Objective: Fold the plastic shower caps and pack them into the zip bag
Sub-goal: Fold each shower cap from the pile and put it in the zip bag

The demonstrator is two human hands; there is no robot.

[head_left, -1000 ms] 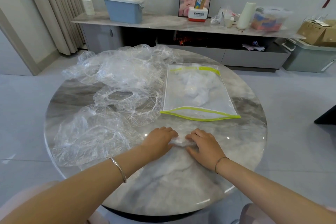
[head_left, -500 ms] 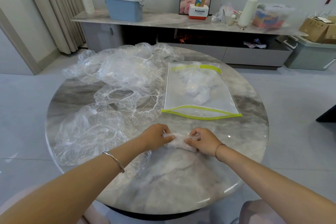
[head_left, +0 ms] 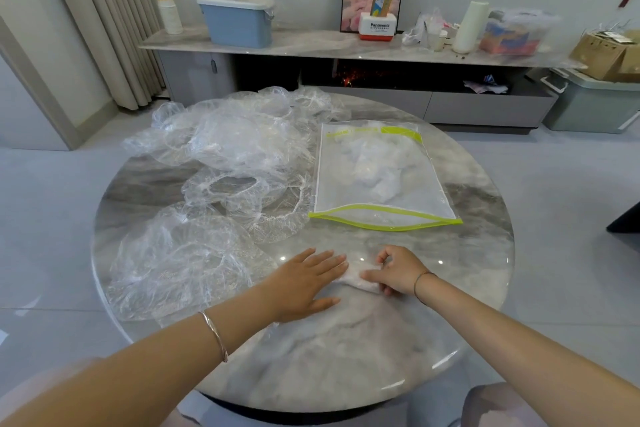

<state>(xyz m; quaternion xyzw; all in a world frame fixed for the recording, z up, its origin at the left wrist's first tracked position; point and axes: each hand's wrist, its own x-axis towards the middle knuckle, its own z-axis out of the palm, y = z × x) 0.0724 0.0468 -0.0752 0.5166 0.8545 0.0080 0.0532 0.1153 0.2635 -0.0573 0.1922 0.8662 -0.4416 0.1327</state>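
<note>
Folding now: cap (head_left: pixel 354 280) is thin, light, springy.
Left hand (head_left: pixel 304 284): flat fingers press it.
Right hand (head_left: pixel 398 270): pinches its edge.

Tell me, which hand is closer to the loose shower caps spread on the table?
Left. The left hand lies flat right beside the nearest loose shower cap; the right hand sits farther off, pinching the folded cap.
</note>
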